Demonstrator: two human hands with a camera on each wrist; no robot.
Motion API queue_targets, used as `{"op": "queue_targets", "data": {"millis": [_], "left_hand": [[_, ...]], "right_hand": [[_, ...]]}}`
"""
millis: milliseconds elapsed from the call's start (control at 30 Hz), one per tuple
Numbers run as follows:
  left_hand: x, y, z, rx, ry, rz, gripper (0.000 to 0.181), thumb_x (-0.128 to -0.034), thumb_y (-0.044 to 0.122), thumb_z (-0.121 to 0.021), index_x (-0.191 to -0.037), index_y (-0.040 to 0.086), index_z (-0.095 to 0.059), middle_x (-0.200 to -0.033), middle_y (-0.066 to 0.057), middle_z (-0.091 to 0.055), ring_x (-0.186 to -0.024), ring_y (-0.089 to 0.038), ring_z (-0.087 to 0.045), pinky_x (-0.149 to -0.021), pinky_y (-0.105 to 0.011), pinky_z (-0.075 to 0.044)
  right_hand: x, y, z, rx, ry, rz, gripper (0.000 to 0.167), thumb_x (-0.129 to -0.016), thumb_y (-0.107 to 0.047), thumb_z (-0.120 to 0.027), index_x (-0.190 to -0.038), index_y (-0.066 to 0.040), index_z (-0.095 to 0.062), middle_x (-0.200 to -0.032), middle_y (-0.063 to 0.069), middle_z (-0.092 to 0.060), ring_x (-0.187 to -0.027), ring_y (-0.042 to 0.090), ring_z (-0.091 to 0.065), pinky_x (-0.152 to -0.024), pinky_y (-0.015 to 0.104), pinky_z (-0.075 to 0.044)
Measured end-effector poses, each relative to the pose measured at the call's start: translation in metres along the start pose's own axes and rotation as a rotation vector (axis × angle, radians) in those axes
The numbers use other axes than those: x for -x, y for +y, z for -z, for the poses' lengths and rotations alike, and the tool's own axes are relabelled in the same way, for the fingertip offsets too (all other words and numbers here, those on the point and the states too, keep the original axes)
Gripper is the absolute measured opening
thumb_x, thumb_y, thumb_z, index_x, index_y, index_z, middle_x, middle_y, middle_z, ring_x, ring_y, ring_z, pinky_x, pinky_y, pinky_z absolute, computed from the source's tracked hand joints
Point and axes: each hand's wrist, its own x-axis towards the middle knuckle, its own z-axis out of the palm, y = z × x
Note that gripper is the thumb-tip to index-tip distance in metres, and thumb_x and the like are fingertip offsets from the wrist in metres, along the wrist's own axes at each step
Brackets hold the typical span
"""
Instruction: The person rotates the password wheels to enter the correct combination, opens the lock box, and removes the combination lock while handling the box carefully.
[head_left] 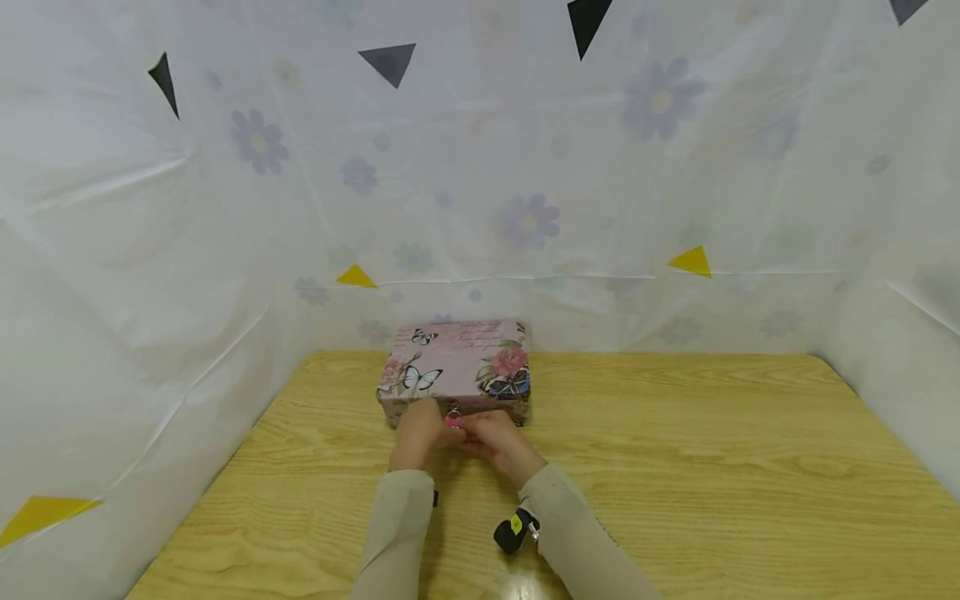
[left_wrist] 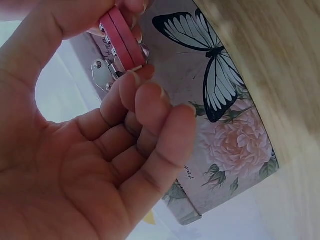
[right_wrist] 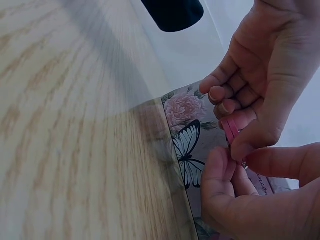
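A pink padlock (head_left: 453, 422) with a row of small dials (left_wrist: 109, 42) hangs by its shackle at the metal clasp (left_wrist: 102, 74) on the front of a box (head_left: 453, 362). The lidded box is pink, printed with butterflies and roses. My left hand (head_left: 417, 433) pinches the padlock between thumb and forefinger, its other fingers loosely bent beside the box. From the other side, my right hand (head_left: 501, 442) grips the same padlock with thumb and fingertips, as the right wrist view shows (right_wrist: 260, 205). Fingers cover part of the lock, and the dial digits are too small to read.
Under the box lies a wood-grain table (head_left: 712, 467); the box is near its back edge. A white flower-printed sheet (head_left: 465, 167) with black and yellow triangles encloses the back and sides. A black strap with a buckle (head_left: 513, 532) is at the right wrist.
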Motion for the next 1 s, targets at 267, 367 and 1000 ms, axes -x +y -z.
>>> {"op": "queue_targets", "data": {"millis": [267, 367, 1000], "left_hand": [[-0.0013, -0.0036, 0.0031, 0.014, 0.014, -0.018, 0.028, -0.0637, 0.019, -0.082, -0.071, 0.002, -0.06, -0.075, -0.01, -0.06, -0.068, -0.023, -0.052, -0.068, -0.045, -0.05], [-0.0021, -0.0036, 0.0041, 0.008, 0.005, -0.006, 0.032, -0.0626, 0.019, -0.082, -0.077, -0.002, -0.063, -0.079, -0.014, -0.064, -0.072, -0.026, -0.058, -0.072, -0.046, -0.051], [-0.0033, -0.0079, 0.0018, 0.036, -0.024, -0.03, 0.031, -0.0637, 0.019, -0.082, -0.067, 0.004, -0.055, -0.071, -0.007, -0.054, -0.067, -0.022, -0.048, -0.072, -0.045, -0.05]], "right_hand": [[0.0018, -0.0028, -0.0017, -0.04, 0.012, 0.004, 0.027, -0.093, -0.004, -0.056, -0.11, 0.017, -0.061, -0.076, 0.0, -0.064, -0.069, 0.008, -0.06, -0.072, 0.029, -0.055], [0.0026, -0.0026, -0.0032, -0.043, 0.05, 0.004, 0.025, -0.092, -0.008, -0.058, -0.105, 0.014, -0.062, -0.073, -0.002, -0.06, -0.065, 0.007, -0.057, -0.068, 0.025, -0.054], [0.0073, 0.0042, -0.009, -0.142, 0.141, 0.064, 0.026, -0.093, -0.003, -0.059, -0.109, 0.017, -0.059, -0.076, -0.001, -0.061, -0.063, 0.005, -0.056, -0.063, 0.02, -0.052]]}}
